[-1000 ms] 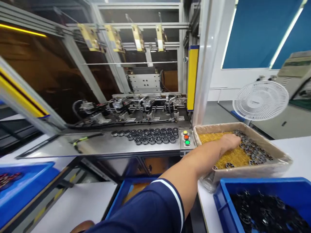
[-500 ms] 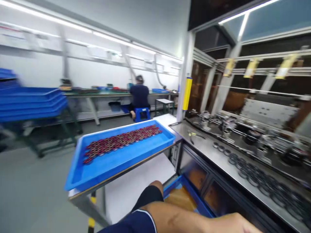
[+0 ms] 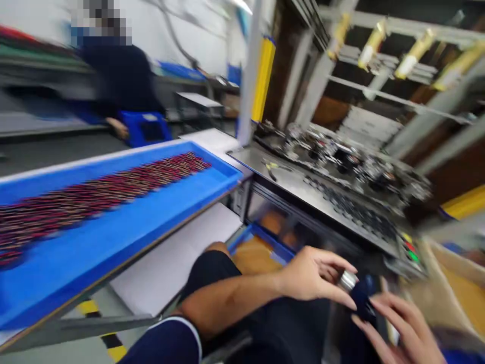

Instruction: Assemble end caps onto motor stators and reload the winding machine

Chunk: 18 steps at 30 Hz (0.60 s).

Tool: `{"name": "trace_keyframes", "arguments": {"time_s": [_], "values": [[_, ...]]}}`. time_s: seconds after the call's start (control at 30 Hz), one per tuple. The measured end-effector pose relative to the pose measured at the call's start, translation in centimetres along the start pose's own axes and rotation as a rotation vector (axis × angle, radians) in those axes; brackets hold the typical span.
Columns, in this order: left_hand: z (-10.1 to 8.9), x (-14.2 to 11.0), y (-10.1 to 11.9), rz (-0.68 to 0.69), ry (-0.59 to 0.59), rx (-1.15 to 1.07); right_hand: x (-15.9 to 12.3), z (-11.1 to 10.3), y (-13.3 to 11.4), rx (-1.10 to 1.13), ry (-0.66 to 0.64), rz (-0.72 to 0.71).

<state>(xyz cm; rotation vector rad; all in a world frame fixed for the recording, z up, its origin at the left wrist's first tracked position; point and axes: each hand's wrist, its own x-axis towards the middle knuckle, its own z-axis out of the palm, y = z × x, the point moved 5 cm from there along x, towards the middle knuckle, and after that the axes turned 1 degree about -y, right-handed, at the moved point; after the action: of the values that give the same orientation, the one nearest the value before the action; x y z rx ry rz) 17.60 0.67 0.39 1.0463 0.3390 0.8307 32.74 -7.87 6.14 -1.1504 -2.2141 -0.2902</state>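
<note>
Both hands are close together above my lap at the lower right. My left hand [image 3: 312, 275] curls its thumb and fingers around a short silver metal cylinder [image 3: 347, 280]. Right beside it is a dark, rounded part [image 3: 364, 296], blurred by motion, so its exact kind cannot be made out. The fingers of my right hand [image 3: 405, 323] are closed on that dark part from the other side. Whether the cylinder and the dark part are joined is unclear.
A blue tray [image 3: 182, 222] of red-and-dark ring-like parts [image 3: 109, 194] stands on the left. On the machine's metal ledge [image 3: 295, 189] lie black rings [image 3: 348, 207] and pliers [image 3: 271, 169]. A blue bin [image 3: 242, 242] sits below; a cardboard box [image 3: 460, 283] is right. Someone [image 3: 121, 76] sits behind.
The view has swung right and closer to the machine and tray. My left hand, partly cut off before, now shows with the silver cylinder. My right hand has come into view.
</note>
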Motion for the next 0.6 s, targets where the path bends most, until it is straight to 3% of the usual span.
{"name": "trace_keyframes", "arguments": {"time_s": [0.1,0.33,0.6], "values": [[0.8,-0.2,0.5,-0.044,-0.059,0.037,-1.0,-0.9,-1.7,0.010,0.042,0.008],[3.5,-0.1,-1.8,-0.135,-0.129,-0.048,-0.6,-1.5,-1.7,0.077,0.091,0.046],[2.8,-0.4,-1.6,-0.136,-0.048,-0.021,-0.8,-1.2,-1.3,0.182,0.025,0.025]]}}
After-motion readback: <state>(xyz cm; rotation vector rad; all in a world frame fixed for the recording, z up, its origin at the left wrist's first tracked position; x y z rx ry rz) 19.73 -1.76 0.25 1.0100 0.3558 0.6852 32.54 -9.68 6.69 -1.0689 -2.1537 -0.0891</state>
